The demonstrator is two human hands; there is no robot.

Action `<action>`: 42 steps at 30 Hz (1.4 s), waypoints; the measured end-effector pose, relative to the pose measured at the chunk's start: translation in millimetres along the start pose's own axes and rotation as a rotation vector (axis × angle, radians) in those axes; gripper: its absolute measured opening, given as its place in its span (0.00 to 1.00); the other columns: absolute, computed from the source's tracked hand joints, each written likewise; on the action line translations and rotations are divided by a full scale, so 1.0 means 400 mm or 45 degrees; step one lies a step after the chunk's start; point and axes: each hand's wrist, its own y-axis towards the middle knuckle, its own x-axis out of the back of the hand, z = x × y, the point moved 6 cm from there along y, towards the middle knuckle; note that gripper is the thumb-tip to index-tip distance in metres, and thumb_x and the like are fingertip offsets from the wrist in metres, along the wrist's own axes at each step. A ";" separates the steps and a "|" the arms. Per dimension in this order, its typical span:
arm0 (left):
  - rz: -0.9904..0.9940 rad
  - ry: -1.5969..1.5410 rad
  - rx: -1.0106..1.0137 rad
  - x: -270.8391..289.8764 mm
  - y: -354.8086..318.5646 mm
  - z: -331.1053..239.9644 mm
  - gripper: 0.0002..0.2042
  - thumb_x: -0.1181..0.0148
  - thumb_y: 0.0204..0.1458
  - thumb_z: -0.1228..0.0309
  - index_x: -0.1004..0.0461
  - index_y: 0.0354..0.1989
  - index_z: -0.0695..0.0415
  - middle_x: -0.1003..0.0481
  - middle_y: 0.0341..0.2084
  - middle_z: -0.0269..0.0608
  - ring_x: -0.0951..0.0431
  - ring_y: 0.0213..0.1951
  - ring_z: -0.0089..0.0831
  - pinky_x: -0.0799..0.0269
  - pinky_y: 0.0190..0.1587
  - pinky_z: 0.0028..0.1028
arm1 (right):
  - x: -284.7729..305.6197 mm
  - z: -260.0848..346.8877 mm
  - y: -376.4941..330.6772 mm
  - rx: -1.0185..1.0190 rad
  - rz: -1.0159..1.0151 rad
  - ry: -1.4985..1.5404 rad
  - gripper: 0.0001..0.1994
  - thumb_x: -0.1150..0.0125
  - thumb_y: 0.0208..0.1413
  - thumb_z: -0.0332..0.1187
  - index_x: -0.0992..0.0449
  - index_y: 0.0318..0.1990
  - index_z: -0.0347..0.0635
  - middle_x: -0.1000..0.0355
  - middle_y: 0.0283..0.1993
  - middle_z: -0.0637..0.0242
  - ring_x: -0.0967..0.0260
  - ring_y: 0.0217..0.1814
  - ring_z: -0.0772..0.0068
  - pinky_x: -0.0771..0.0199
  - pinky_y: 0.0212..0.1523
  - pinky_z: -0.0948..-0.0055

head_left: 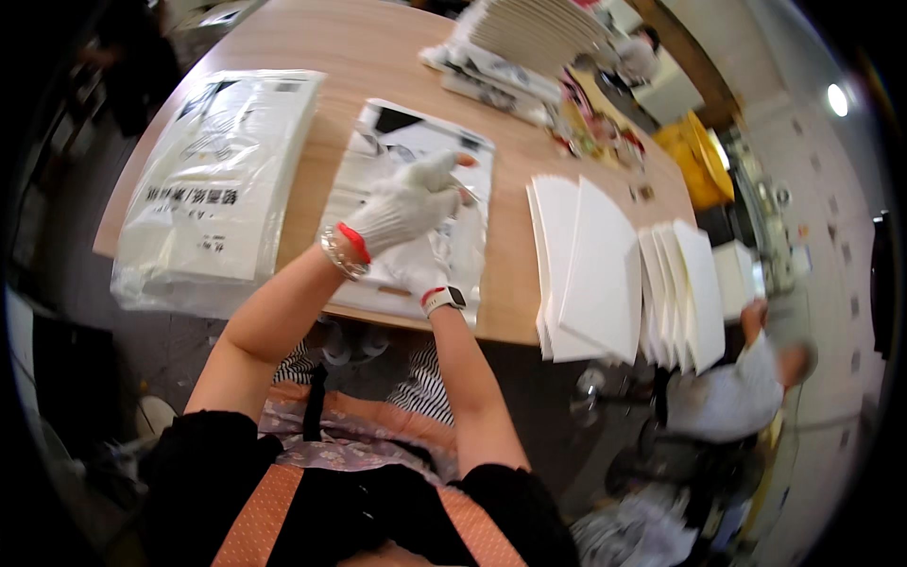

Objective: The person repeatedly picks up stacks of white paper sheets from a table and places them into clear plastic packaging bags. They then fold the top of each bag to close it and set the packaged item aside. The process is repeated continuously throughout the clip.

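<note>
Left hand (402, 208) in a white knit glove, fingers (436, 173) curled shut, pinching what looks like a thin flap or film at the top of the flat plastic packet (416, 142); exactly what is pinched is too small to tell. Right hand (416, 269), also gloved, lies under and nearer than the left, pressing flat on the packet; its fingers are hidden by the left hand, so cannot tell open or closed. Judged: right pins the packet down so the left can pull on it. Packet lies mid-counter (378, 47), its near edge close to the counter's near edge. Left of it, a larger clear bag of white sheets (217, 180), overhanging the near-left corner. Right of it, fanned white paper stacks (595, 265), also sticking past the near edge. Bare wood between bag and packet, and far of the packet, gives room. Far right: more stacked paper (539, 33) and clutter. Another person (746, 387) sits below right, well apart.
</note>
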 end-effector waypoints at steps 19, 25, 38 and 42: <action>-0.139 0.638 -0.720 -0.076 -0.276 -0.019 0.13 0.44 0.46 0.82 0.29 0.42 0.61 0.24 0.35 0.42 0.24 0.39 0.30 0.28 0.42 0.27 | 0.434 -0.717 -0.214 -0.666 -0.348 0.004 0.20 0.52 0.57 0.52 0.29 0.45 0.47 0.26 0.31 0.53 0.29 0.32 0.46 0.30 0.32 0.53; 0.474 -1.159 0.709 -0.447 -0.243 0.272 0.09 0.47 0.56 0.71 0.29 0.43 0.59 0.24 0.35 0.37 0.24 0.36 0.26 0.27 0.41 0.24 | 0.531 -0.520 -0.247 -0.316 -0.476 -0.172 0.09 0.46 0.55 0.38 0.26 0.39 0.47 0.28 0.30 0.55 0.30 0.29 0.50 0.32 0.28 0.53; 0.486 0.924 0.492 -0.306 -0.388 0.150 0.26 0.45 0.42 0.61 0.41 0.51 0.57 0.27 0.40 0.50 0.23 0.39 0.45 0.31 0.44 0.34 | 0.436 -0.335 -0.626 -1.506 -0.168 1.943 0.26 0.63 0.64 0.50 0.36 0.56 0.36 0.33 0.52 0.57 0.34 0.54 0.64 0.32 0.55 0.62; 0.371 1.064 -0.557 -0.427 -0.533 0.205 0.34 0.41 0.40 0.63 0.43 0.55 0.69 0.41 0.53 0.67 0.49 0.59 0.69 0.55 0.60 0.58 | 0.332 -0.152 -0.528 -1.094 -0.311 1.893 0.25 0.61 0.64 0.45 0.42 0.60 0.35 0.40 0.59 0.57 0.37 0.54 0.64 0.33 0.55 0.65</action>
